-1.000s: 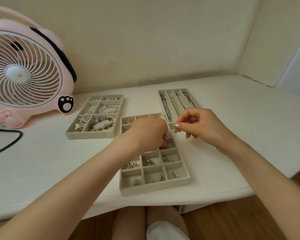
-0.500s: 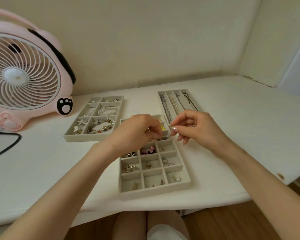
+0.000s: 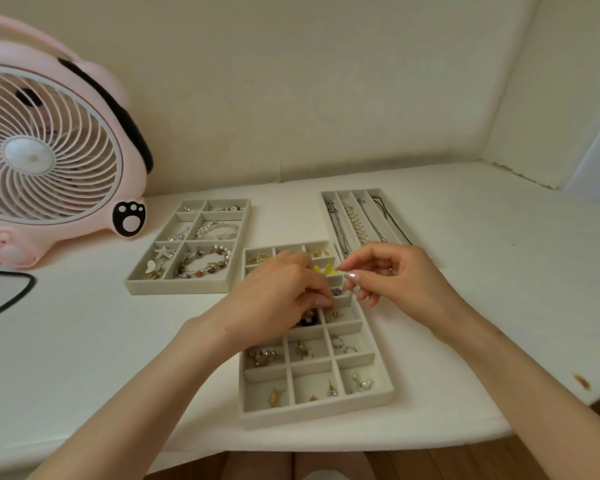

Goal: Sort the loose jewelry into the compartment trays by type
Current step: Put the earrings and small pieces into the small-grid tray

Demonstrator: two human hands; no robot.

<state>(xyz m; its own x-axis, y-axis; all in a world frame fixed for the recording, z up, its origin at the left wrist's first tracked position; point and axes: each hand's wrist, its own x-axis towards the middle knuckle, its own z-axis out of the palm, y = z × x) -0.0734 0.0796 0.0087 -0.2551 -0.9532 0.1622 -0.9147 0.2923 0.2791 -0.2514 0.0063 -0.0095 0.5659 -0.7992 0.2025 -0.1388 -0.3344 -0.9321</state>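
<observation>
The earring tray (image 3: pixel 312 415), with many small compartments, lies in front of me with earrings in several of them. My left hand (image 3: pixel 278 299) hovers over its middle, fingers curled down, the tips pinching at a small purple earring (image 3: pixel 336 291). My right hand (image 3: pixel 395 275) is just to the right, thumb and forefinger pinched on something tiny right above that earring. A yellow earring (image 3: pixel 324 270) shows between the two hands. The bracelet tray (image 3: pixel 177 287) holds bead and pearl bracelets. The necklace tray (image 3: pixel 326 202) holds chains in long slots.
A pink fan (image 3: pixel 49 157) stands at the back left, with a black cable (image 3: pixel 11 299) looping on the white tabletop (image 3: pixel 84 358). Walls close the back and the right. The table's front edge is near my knees.
Both hands have drawn toward me over the earring tray and come closer together. The left hand has uncovered the back row and now covers the middle compartments.
</observation>
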